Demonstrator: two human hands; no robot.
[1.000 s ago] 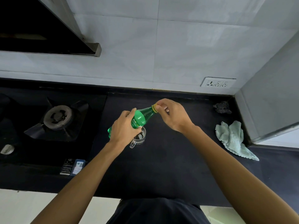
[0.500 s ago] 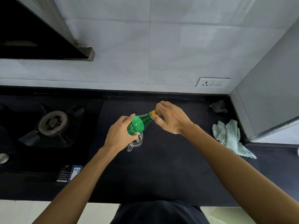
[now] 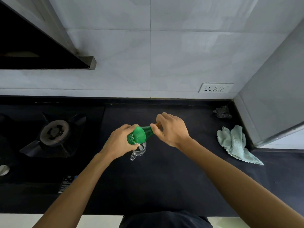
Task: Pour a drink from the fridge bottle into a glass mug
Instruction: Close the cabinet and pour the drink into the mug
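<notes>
Gripping a tilted green bottle (image 3: 139, 135), left hand (image 3: 120, 142); pinching its yellow cap (image 3: 156, 124), right hand (image 3: 172, 130).

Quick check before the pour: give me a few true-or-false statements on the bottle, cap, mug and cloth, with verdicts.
1. The left hand grips the bottle. True.
2. The cap lies on the counter. False: the right hand pinches it at the bottle's mouth.
3. The mug stands on the burner. False: it stands on the counter, right of the burner, under the bottle.
4. A cloth lies on the counter right of both hands. True.
</notes>
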